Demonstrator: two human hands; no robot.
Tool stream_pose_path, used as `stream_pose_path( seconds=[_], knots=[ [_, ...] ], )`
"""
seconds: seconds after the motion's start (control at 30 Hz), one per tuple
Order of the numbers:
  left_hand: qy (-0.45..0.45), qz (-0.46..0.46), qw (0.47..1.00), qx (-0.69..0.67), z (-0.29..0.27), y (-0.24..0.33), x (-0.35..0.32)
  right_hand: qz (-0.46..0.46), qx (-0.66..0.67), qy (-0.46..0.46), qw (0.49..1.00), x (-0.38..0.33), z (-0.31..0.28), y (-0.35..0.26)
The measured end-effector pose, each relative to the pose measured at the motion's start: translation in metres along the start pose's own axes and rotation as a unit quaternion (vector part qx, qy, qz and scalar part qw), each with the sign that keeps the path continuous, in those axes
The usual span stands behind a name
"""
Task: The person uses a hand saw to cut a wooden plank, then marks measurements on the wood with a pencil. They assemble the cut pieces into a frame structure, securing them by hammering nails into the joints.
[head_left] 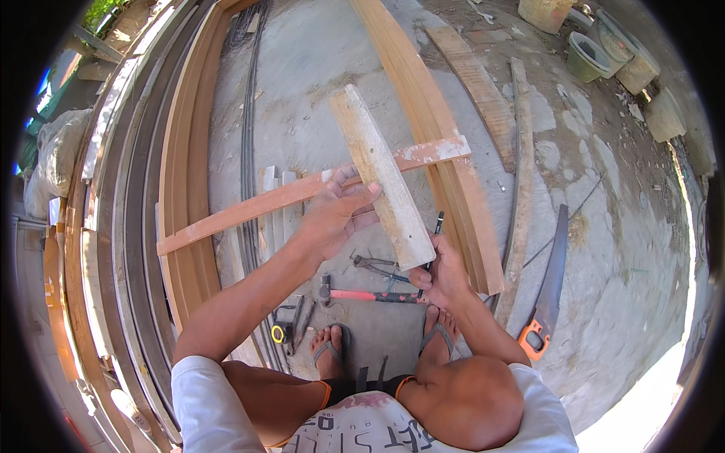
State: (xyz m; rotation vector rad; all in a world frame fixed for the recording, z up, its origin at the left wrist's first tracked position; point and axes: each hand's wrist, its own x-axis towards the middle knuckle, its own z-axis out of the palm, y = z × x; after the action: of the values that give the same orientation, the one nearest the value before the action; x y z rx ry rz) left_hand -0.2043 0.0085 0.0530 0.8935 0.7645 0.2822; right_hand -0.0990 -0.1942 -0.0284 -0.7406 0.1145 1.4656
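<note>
Gripping a flat, whitish wooden board [389,181] mid-length, seemingly for balance, left hand [334,217] frees right hand [445,275], clasping a slim black pencil [439,222] beside its near end.

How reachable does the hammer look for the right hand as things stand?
Probably yes: the hammer lies mostly uncovered on the floor, below the right hand, though the pencil held there may hinder grasping.
</note>
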Motion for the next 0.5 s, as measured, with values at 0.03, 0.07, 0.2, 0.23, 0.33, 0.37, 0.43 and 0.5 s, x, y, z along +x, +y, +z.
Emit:
stream_pose_path(
  seconds=[0.03,0.07,0.2,0.23,0.33,0.37,0.43,0.5],
  knots=[
    [0.015,0.007,1.000,0.011,0.000,0.008,0.003,-0.047,-0.089,0.025,0.995,-0.002,0.002,-0.008],
    [0.027,0.012,0.999,0.021,-0.001,0.018,0.009,-0.095,-0.177,0.054,0.978,-0.012,0.008,-0.022],
    [0.053,0.063,0.994,0.066,0.005,0.061,0.060,-0.315,-0.607,0.257,0.683,-0.026,-0.008,-0.073],
    [0.066,0.075,0.991,0.089,0.009,0.068,0.077,-0.337,-0.633,0.285,0.636,-0.024,-0.019,-0.080],
    [0.111,0.117,0.978,0.135,0.012,0.074,0.140,-0.356,-0.695,0.342,0.522,-0.005,-0.048,-0.084],
    [0.131,0.134,0.972,0.139,0.018,0.069,0.160,-0.338,-0.711,0.346,0.510,-0.003,-0.054,-0.082],
    [0.154,0.155,0.965,0.143,0.027,0.058,0.200,-0.322,-0.723,0.350,0.502,-0.003,-0.060,-0.082],
    [0.170,0.166,0.961,0.144,0.025,0.047,0.233,-0.329,-0.716,0.341,0.513,-0.003,-0.052,-0.081]
  ],
)
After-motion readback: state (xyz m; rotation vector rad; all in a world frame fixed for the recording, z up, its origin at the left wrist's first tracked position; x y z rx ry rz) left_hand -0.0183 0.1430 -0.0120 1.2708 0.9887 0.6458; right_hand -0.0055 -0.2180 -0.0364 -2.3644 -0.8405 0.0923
